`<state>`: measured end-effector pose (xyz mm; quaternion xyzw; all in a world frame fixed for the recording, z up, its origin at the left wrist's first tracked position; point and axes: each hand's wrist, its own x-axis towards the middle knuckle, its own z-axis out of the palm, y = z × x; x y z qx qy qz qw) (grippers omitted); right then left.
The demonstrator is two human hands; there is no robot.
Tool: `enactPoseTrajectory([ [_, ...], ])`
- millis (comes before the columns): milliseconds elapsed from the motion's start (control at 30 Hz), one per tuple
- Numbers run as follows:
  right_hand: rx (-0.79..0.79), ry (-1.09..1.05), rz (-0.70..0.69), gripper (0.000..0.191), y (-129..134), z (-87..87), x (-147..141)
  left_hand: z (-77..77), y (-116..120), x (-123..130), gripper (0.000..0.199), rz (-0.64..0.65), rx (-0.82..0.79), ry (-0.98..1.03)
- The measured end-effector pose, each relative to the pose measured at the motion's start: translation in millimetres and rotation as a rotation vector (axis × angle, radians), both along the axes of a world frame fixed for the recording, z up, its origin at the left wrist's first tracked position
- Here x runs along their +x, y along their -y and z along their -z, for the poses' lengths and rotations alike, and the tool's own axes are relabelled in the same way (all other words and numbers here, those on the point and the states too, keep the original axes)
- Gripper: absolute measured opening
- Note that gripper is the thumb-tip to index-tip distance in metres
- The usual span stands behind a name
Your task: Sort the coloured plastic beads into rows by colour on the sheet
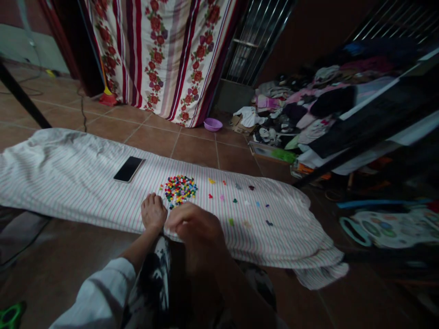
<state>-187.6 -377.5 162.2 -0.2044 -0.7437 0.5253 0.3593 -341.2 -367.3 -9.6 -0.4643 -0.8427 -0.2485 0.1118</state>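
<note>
A pile of small multicoloured beads lies on a striped white cloth. My left hand rests on the cloth at the pile's near left edge, palm down, with nothing visible in it. Over the near right side of the pile, my right hand is blurred, its fingers curled together; whatever they hold, if anything, is hidden. To the right, little groups sorted by colour lie apart, among them a yellow group, a pink group, a dark green group and a lime green group.
A phone lies left of the pile. Beyond the cloth are a floral curtain, a purple basin and a red dustpan on the tiled floor. Heaped clothes and a dark slanted bar stand at the right.
</note>
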Motion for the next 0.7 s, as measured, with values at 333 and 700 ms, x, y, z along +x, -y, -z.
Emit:
enactPoseTrajectory([
  [333, 0.404, 0.841, 0.279, 0.027, -96.4, 113.3, -16.5, 4.8, -1.6, -0.5, 0.022, -0.005, 0.035, 0.019],
  [700, 0.427, 1.057, 0.362, 0.031, -115.5, 127.8, -40.5, 4.0, -1.4, 0.7, 0.023, 0.003, 0.041, 0.022],
])
